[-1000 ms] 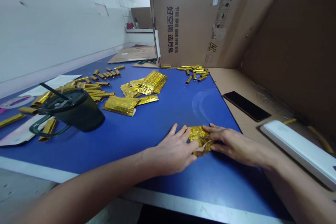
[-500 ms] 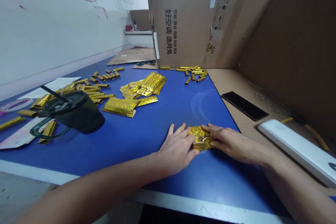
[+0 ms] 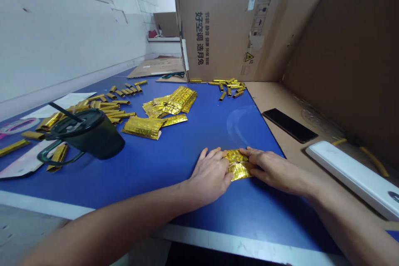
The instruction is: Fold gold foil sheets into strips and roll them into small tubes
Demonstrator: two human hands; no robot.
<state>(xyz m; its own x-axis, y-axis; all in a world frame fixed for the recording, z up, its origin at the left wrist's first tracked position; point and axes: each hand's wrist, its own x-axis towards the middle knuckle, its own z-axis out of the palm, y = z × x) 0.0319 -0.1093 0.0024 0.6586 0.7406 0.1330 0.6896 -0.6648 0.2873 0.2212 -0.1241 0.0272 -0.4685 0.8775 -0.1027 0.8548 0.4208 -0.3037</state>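
Note:
A small sheet of gold foil paper [image 3: 237,165] lies on the blue table [image 3: 187,158] near its front edge. My left hand [image 3: 210,174] presses on its left side, fingers bent over the foil's edge. My right hand [image 3: 269,168] pinches the right side, fingertips on the gold surface. Both hands grip the same piece between them, and the foil looks partly folded over. Part of the piece is hidden under my fingers.
A dark cup with a straw [image 3: 85,133] lies tilted at left. Flat gold sheets [image 3: 170,104] and rolled gold pieces [image 3: 107,106] are scattered behind. More rolls [image 3: 230,85] sit by a big cardboard box [image 3: 224,20]. A black phone [image 3: 289,124] and white bar [image 3: 352,176] lie at right.
My hands have stayed at the same spot while working the gold foil. Its near edge has been folded over, so the piece looks flatter and smoother than a second ago.

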